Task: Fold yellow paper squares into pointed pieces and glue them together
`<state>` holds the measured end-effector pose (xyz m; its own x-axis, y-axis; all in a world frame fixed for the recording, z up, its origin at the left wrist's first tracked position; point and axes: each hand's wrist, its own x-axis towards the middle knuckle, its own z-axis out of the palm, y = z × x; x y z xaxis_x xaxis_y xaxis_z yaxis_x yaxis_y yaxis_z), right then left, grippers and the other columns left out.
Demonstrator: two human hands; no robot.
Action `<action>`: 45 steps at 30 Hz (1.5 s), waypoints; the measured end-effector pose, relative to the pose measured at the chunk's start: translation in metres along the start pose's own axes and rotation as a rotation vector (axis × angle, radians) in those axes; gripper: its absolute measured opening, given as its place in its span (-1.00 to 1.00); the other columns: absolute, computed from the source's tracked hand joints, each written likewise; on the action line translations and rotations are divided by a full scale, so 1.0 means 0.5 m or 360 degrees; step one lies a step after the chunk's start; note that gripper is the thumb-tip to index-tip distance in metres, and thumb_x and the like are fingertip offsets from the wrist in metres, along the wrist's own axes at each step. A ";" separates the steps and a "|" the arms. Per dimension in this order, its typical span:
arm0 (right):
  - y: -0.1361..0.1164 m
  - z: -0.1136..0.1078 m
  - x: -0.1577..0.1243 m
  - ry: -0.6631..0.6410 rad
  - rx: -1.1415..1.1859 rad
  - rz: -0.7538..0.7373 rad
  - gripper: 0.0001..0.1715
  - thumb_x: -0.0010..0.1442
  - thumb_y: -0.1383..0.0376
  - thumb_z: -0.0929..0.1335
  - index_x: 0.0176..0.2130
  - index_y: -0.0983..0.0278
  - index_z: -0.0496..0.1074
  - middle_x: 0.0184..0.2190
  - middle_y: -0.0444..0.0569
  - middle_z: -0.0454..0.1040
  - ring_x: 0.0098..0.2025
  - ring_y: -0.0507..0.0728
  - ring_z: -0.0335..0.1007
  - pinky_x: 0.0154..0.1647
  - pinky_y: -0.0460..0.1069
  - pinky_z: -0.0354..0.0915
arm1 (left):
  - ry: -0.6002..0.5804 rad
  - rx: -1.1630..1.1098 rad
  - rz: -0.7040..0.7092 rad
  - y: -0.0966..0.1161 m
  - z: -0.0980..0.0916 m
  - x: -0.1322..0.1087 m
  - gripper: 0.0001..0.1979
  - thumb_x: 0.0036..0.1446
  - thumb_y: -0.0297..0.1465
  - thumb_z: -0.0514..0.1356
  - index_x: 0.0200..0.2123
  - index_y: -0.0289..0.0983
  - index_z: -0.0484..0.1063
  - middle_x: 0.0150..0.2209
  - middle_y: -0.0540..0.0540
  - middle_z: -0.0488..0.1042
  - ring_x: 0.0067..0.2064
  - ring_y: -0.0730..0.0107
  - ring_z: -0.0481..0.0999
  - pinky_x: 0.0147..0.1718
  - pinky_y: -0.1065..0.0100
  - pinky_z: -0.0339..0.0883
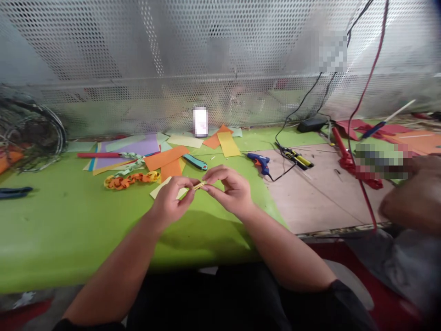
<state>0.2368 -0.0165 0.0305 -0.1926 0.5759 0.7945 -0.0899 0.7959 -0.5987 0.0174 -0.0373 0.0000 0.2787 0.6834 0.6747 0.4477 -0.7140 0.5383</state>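
Note:
Between my two hands, above the green table cover (103, 230), is a small folded strip of yellow paper (199, 185). My left hand (172, 197) pinches its left end with thumb and fingertips. At its other end, my right hand (231, 189) is closed with thumb and forefinger on the strip. A pale yellow sheet (156, 189) lies partly hidden under my left hand. Just beyond my hands rests a teal utility knife (195, 162), beside orange paper pieces (167, 158). A chain of orange and yellow paper links (132, 180) lies to the left.
A blue hot glue gun (260, 161) and yellow-black pliers (298, 157) lie at right, near hanging cables (365, 87). Another person's hand (413, 197) is at far right. Colored sheets (131, 145) lie along the perforated metal panel (172, 46). Blue-handled pliers (15, 192) sit far left.

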 end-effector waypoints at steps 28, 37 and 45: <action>0.008 0.005 -0.003 -0.0287 -0.0545 -0.0314 -0.89 0.36 0.38 0.46 -0.13 0.16 0.56 -0.21 0.01 0.60 -0.15 0.13 0.61 -0.11 0.05 0.56 | 0.0100 0.0042 0.0004 0.067 -0.037 0.024 -0.83 0.28 -0.47 0.32 -0.09 -0.12 0.60 -0.14 -0.09 0.62 -0.12 0.27 0.63 -0.10 0.22 0.51; 0.017 0.004 -0.010 -0.0392 -0.0638 -0.0354 -0.85 0.36 0.41 0.46 -0.10 0.15 0.55 -0.20 0.01 0.62 -0.12 0.15 0.60 -0.07 0.08 0.55 | 0.0027 -0.0010 -0.0082 0.064 -0.044 0.029 -0.92 0.27 -0.49 0.34 -0.25 -0.18 0.62 -0.24 -0.07 0.68 -0.24 0.34 0.65 -0.19 0.29 0.50; 0.022 0.008 -0.014 -0.0429 -0.0609 -0.0319 -0.79 0.36 0.42 0.46 -0.05 0.14 0.54 -0.20 0.00 0.62 -0.14 0.15 0.59 -0.09 0.09 0.55 | 0.0001 0.0004 -0.0109 0.061 -0.043 0.027 -0.92 0.25 -0.48 0.33 -0.29 -0.19 0.61 -0.28 -0.05 0.68 -0.28 0.35 0.63 -0.24 0.30 0.49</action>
<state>0.2334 -0.0126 0.0177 -0.4581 0.3766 0.8052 0.2039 0.9262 -0.3172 0.0167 -0.0533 0.0363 0.2469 0.7304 0.6368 0.4676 -0.6654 0.5819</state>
